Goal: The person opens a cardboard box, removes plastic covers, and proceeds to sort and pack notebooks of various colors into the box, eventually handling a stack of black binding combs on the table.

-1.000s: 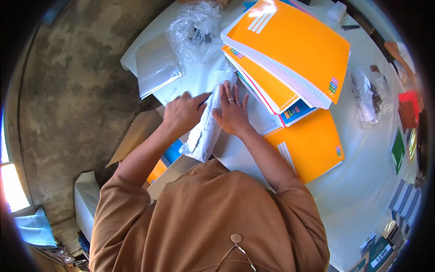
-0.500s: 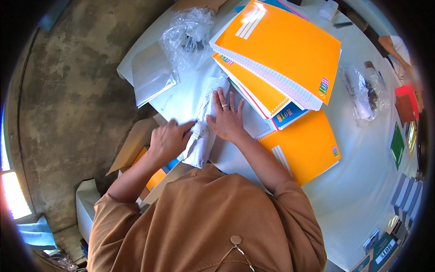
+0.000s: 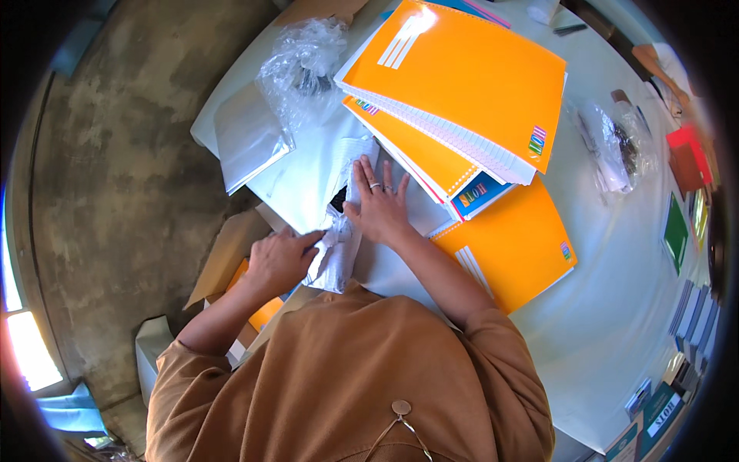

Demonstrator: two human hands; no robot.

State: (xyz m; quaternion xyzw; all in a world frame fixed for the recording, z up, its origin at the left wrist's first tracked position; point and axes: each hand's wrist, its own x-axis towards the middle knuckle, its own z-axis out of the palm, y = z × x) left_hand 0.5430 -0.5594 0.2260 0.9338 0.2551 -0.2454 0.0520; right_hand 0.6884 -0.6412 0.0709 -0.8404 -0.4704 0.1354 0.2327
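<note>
A long bundle wrapped in white lined paper (image 3: 332, 269) lies at the table's near left edge. Its wrapper is torn along the top, and through the gap something black (image 3: 339, 199) shows, too small to name. My left hand (image 3: 279, 263) is closed with its fingers curled at the torn edge, pinching the paper. Flat on the bundle's right side rests my right hand (image 3: 380, 208), fingers stretched out, a ring on one of them. Just beyond it stand stacked orange notebooks (image 3: 462, 85), with a blue-covered book (image 3: 483, 192) between them.
Another orange notebook (image 3: 516, 242) lies right of my forearm. Crumpled clear plastic (image 3: 304, 69) and a silvery-grey folded sheet (image 3: 250, 138) are at the far left. An open cardboard box (image 3: 223, 258) sits below the table's left edge. More plastic (image 3: 616, 150) and piled books (image 3: 693, 327) are on the right.
The tear in the wrapper has widened, exposing the black content. My left hand has moved slightly down toward me with the torn paper; my right hand still presses on the bundle.
</note>
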